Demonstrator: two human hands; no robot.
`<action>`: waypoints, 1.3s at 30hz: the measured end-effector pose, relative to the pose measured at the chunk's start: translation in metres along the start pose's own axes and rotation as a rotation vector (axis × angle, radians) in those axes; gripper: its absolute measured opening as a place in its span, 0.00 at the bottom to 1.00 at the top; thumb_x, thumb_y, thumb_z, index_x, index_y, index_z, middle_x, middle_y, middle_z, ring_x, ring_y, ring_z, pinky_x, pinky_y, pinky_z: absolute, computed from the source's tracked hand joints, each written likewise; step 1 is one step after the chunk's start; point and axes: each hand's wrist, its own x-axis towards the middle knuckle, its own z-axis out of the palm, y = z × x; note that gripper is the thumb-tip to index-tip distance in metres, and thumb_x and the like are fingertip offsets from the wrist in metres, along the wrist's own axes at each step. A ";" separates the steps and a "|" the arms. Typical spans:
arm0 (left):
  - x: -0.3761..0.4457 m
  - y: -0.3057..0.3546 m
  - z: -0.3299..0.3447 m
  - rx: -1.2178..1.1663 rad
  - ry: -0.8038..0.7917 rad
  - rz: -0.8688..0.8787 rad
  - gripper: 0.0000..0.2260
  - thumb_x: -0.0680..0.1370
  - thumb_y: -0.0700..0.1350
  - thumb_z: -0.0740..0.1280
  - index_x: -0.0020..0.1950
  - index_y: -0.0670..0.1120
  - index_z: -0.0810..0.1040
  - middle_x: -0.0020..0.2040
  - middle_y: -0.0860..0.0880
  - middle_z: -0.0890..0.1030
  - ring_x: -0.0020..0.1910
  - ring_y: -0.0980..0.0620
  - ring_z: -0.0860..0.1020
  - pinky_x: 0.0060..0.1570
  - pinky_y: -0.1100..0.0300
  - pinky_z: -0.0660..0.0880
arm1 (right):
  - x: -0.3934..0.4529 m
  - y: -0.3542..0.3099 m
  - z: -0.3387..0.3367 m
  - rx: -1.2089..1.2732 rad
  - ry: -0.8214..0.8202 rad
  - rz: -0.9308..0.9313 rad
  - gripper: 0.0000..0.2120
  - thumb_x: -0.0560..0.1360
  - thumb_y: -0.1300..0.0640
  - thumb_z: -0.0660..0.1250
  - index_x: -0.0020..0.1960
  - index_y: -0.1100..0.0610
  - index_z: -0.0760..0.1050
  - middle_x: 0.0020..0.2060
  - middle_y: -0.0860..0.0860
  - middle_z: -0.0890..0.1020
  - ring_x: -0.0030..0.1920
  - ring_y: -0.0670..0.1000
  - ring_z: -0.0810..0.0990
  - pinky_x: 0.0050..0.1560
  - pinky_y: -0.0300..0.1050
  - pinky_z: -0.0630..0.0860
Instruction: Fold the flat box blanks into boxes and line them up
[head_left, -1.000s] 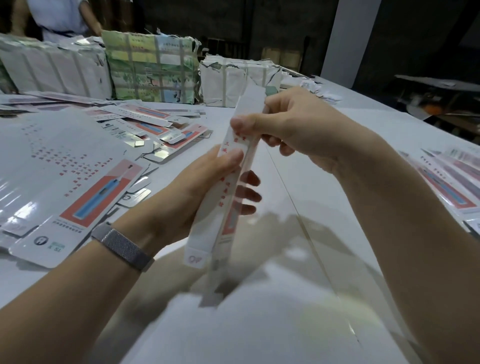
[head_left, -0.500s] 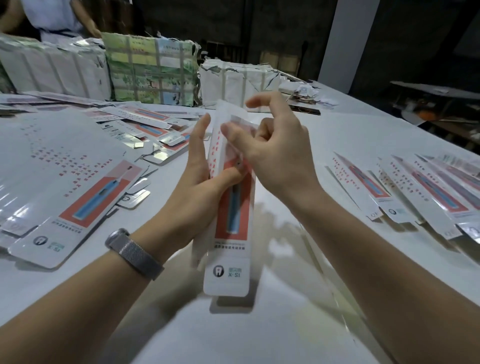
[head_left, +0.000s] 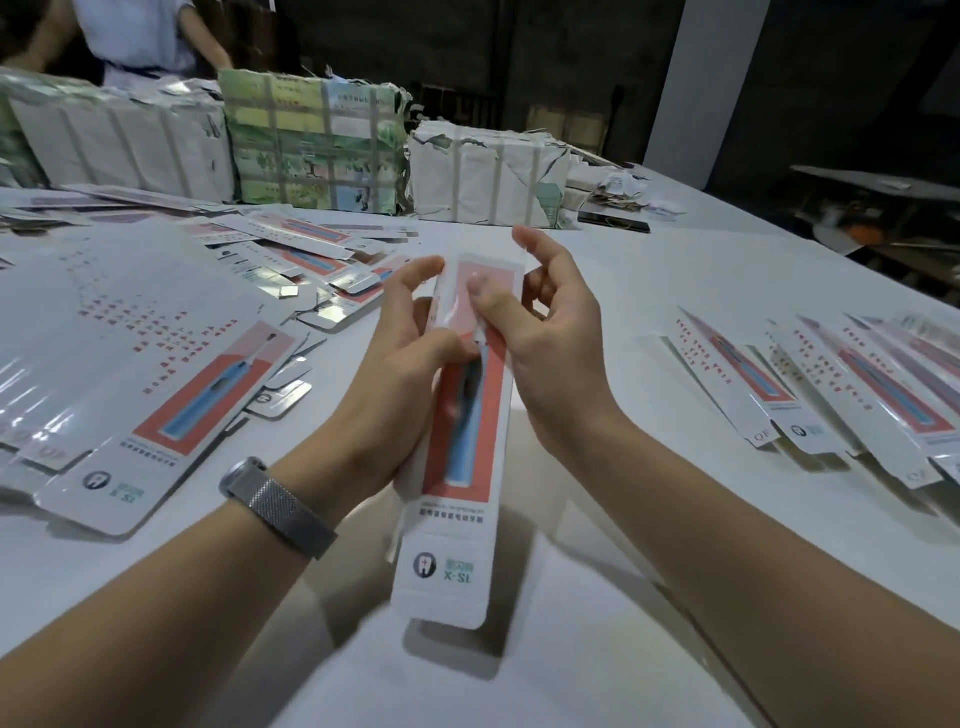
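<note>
Fingers (head_left: 410, 291) of the left hand (head_left: 395, 384) curl round the left edge of a long box blank (head_left: 462, 467) held above the white worktop (head_left: 675, 270), while the right hand (head_left: 550, 353) pinches its top end with the thumb on the front panel; I judge the tube is being squared up, so next comes tucking the end flaps and setting it in the row of finished boxes (head_left: 810, 384) on the right. Flat blanks (head_left: 130, 374) lie fanned on the left. Readable print: "X-SL" beside a tooth logo at the blank's lower end.
</note>
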 end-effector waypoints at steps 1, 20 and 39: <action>0.000 0.000 0.000 0.012 0.002 0.007 0.29 0.71 0.43 0.63 0.72 0.53 0.63 0.57 0.46 0.82 0.47 0.56 0.84 0.42 0.65 0.79 | -0.001 0.000 0.000 0.013 -0.012 -0.007 0.21 0.72 0.51 0.72 0.63 0.46 0.71 0.39 0.50 0.74 0.40 0.48 0.80 0.47 0.51 0.82; -0.006 -0.005 0.013 -0.035 0.006 0.125 0.24 0.81 0.43 0.63 0.75 0.53 0.60 0.56 0.50 0.84 0.54 0.48 0.85 0.49 0.58 0.81 | -0.007 -0.002 0.003 0.092 -0.032 0.047 0.12 0.75 0.51 0.66 0.59 0.45 0.75 0.38 0.48 0.75 0.47 0.62 0.82 0.54 0.60 0.80; -0.005 -0.001 0.009 -0.037 -0.045 0.050 0.20 0.77 0.45 0.66 0.65 0.60 0.66 0.53 0.47 0.84 0.49 0.48 0.83 0.50 0.44 0.82 | -0.001 -0.001 -0.003 0.236 -0.088 0.008 0.15 0.74 0.61 0.64 0.59 0.49 0.74 0.49 0.44 0.80 0.51 0.47 0.82 0.56 0.51 0.81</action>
